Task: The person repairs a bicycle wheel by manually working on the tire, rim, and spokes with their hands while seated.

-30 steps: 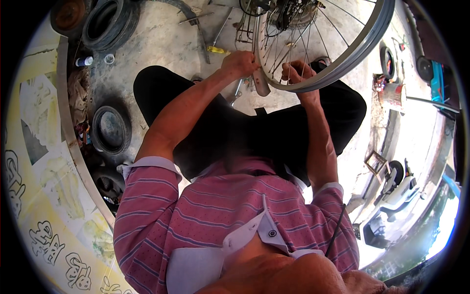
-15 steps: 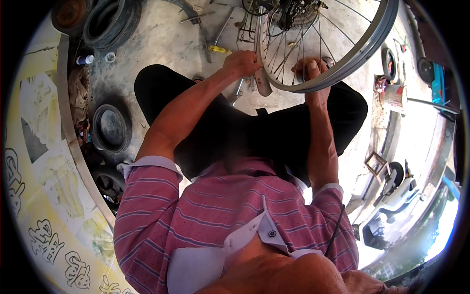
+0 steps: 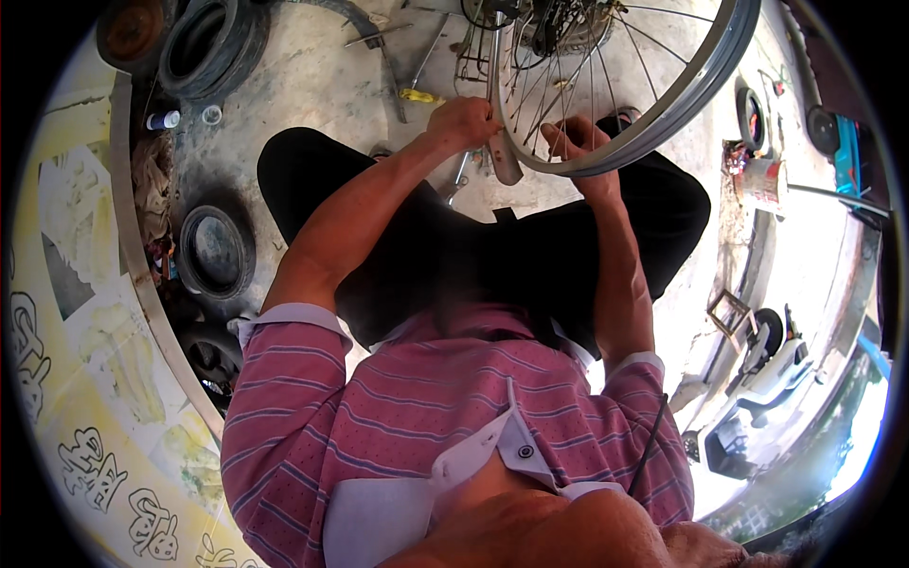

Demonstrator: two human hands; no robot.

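A silver bicycle wheel rim (image 3: 653,138) with thin spokes (image 3: 589,90) stands at the top centre, between my bent knees. My left hand (image 3: 464,123) is closed at the rim's left side, fingertips pressed to its edge; its inner fingers are hidden. Below those fingertips the flat grey end of a mudguard (image 3: 505,159) juts toward me. My right hand (image 3: 579,142) reaches in over the lower rim, its thumb and finger bent together at a spoke near the rim. The exact pinch point is small and partly covered.
A yellow-handled tool (image 3: 419,96) lies on the concrete floor left of the wheel. Stacked tyres (image 3: 213,57) and another tyre (image 3: 216,248) are at the left. A white bucket (image 3: 763,185) stands to the right, near a wooden frame (image 3: 731,317).
My right hand has shifted left from the rim to the spokes, and its raised thumb has come down. The wheel has moved slightly left and up. My left hand stays at the rim.
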